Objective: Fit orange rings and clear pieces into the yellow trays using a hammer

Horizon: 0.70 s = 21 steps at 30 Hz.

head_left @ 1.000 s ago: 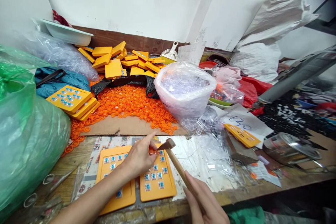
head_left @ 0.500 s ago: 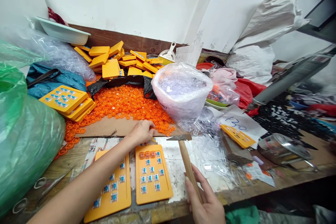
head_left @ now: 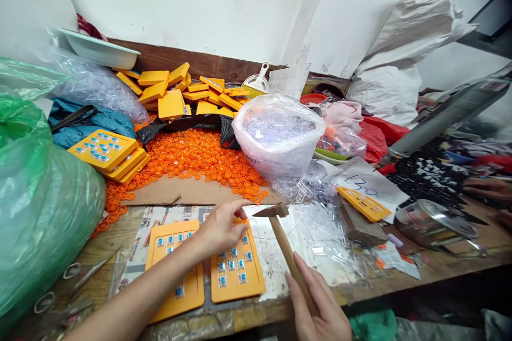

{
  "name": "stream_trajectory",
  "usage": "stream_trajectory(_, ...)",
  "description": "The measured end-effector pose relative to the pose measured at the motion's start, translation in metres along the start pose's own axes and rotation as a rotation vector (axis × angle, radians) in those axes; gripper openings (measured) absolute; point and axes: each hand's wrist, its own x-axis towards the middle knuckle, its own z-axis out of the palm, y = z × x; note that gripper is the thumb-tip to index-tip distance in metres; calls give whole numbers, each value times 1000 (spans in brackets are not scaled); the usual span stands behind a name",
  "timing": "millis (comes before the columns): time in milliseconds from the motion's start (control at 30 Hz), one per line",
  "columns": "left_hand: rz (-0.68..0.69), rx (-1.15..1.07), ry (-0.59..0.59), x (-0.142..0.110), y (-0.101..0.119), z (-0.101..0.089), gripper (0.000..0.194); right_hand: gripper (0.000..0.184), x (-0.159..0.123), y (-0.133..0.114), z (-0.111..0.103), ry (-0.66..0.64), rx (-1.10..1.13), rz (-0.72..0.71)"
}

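Observation:
My right hand (head_left: 318,306) grips the wooden handle of a small hammer (head_left: 282,234), whose metal head is raised just right of the yellow plates. My left hand (head_left: 222,226) rests with pinched fingers on the top of the right yellow plate (head_left: 240,274), which carries small blue squares. I cannot make out what the fingers pinch. A second yellow plate (head_left: 172,261) lies to its left, partly under my forearm. A heap of orange rings (head_left: 192,157) spreads just behind the plates on cardboard.
A green plastic bag (head_left: 36,197) bulges at left. A stack of filled yellow plates (head_left: 108,154) and loose yellow plates (head_left: 176,93) lie behind. A bag of clear parts (head_left: 278,136) stands at centre. A metal tin (head_left: 434,224) and another person's hand (head_left: 486,189) are at right.
My left hand came back from the orange rings to the top of the right plate. The hammer stays raised, its head shifted slightly left.

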Motion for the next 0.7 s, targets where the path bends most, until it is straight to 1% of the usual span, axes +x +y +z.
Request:
stream_trajectory(67, -1, -21, -6, -6, 1, 7, 57, 33, 2, -4, -4, 9, -11, -56)
stream_trajectory(200, -29, -57, 31, -7, -2, 14, 61, 36, 2, -11, -11, 123, -17, -71)
stream_trajectory(233, -40, -68, 40, -6, -2, 14, 61, 35, 1, -11, -11, 110, -32, -86)
stream_trajectory(300, -60, -84, 52, -7, -1, 15, 63, 33, -2, -10, -11, 22, -63, -95)
stream_trajectory(367, -73, -91, 60, -9, 1, 14, 64, 30, -5, -7, -10, -70, -71, -61)
stream_trajectory(400, -77, -91, 62, -11, 1, 14, 64, 30, -6, -7, -8, -89, -59, -34)
stream_trajectory(433, -81, -92, 60, -11, 2, 14, 65, 29, -7, -6, -7, -82, -35, 1)
stream_trajectory(500, -89, -90, 50, -9, 1, 11, 63, 28, -7, -6, -3, -24, 29, 108)
stream_trajectory(533, -95, -85, 43, -5, -1, 9, 58, 29, -7, -6, -1, 9, 58, 181)
stream_trajectory(600, -105, -54, 48, 8, -6, 3, 41, 36, -4, -5, 2, 59, 100, 342)
stream_trajectory(667, -104, 10, 81, 27, -12, -3, 24, 44, 0, 0, 4, 33, 138, 477)
stream_trajectory(700, -98, 48, 93, 37, -14, -5, 20, 48, 2, 3, 5, 4, 160, 529)
